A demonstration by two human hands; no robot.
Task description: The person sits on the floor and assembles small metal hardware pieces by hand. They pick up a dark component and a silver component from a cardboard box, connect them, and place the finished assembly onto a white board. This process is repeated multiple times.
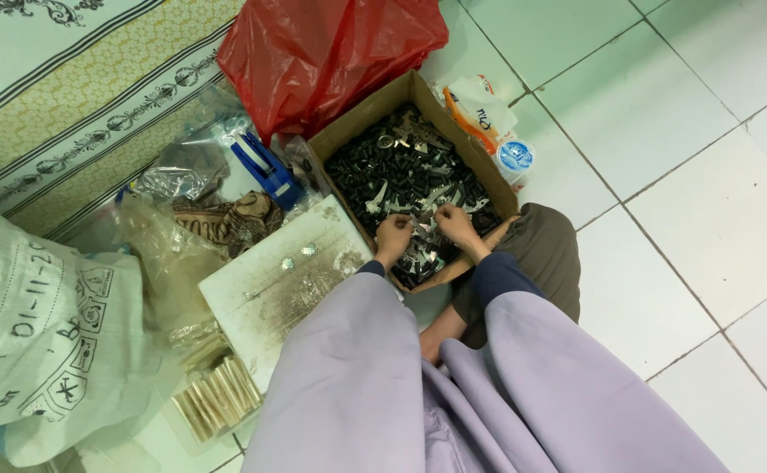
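Observation:
An open cardboard box (359,125) on the tiled floor holds several small black parts and silvery metal pieces. My left hand (392,236) and my right hand (456,222) hover close together over the near end of the box, fingers curled around small metal pieces (422,229). What exactly each hand pinches is too small to tell. Lilac sleeves cover both arms down to dark blue cuffs.
A red plastic bag (322,48) lies behind the box. A worn white board (274,276) sits left of it, with a blue tool (263,166), clear bags, a large white sack (42,333) and a bundle of brass-coloured strips (217,398). A tissue pack and small cup (515,158) stand right.

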